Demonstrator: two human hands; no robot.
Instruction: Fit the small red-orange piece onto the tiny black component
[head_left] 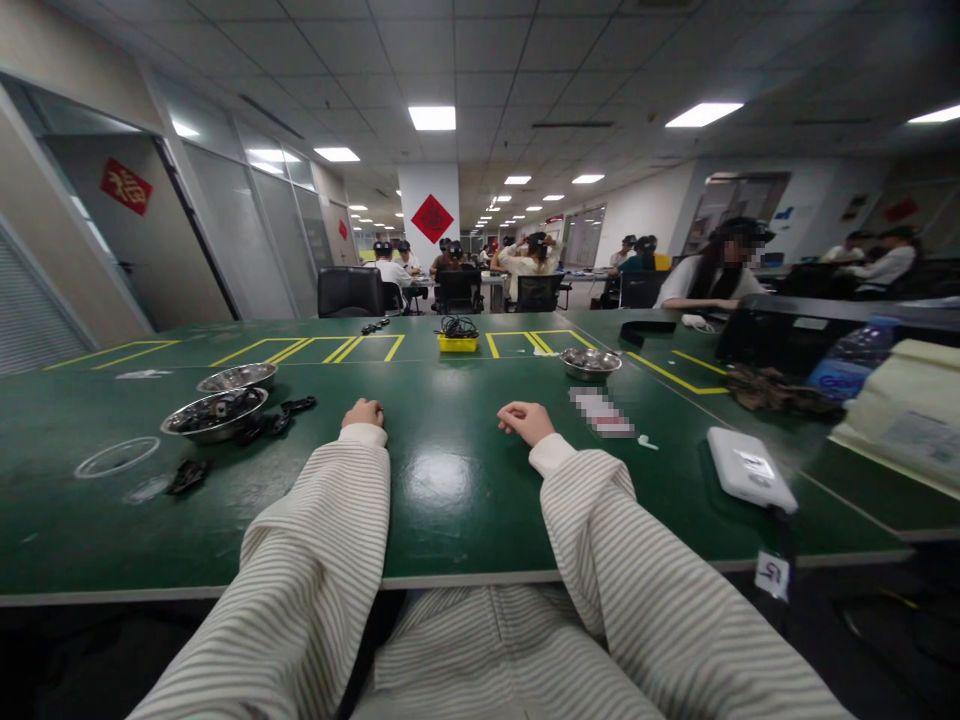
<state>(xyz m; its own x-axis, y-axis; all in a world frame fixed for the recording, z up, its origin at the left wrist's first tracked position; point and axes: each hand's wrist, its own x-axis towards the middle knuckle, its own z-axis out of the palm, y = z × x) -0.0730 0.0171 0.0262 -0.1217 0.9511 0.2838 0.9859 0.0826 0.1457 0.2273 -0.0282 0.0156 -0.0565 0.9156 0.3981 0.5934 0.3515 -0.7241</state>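
Note:
My left hand (364, 413) rests on the green table (442, 540) with its fingers curled in. To its left stands a metal bowl (196, 436) heaped with black parts, and more black pieces (271, 424) lie against its side. My right hand (527, 422) lies on the table too, fingers loosely curled and pointing inward. I see nothing held in either hand. Closest to the right hand are a blurred-out flat item (602, 413) and another metal bowl (592, 373) with small things in it.
Behind the left bowl is a second metal bowl (266, 376). A yellow tray (458, 344) with black cables stands at the far middle. On the right are a white earbud (647, 443), a white device (750, 470), a water bottle (855, 360) and a seated person (705, 275).

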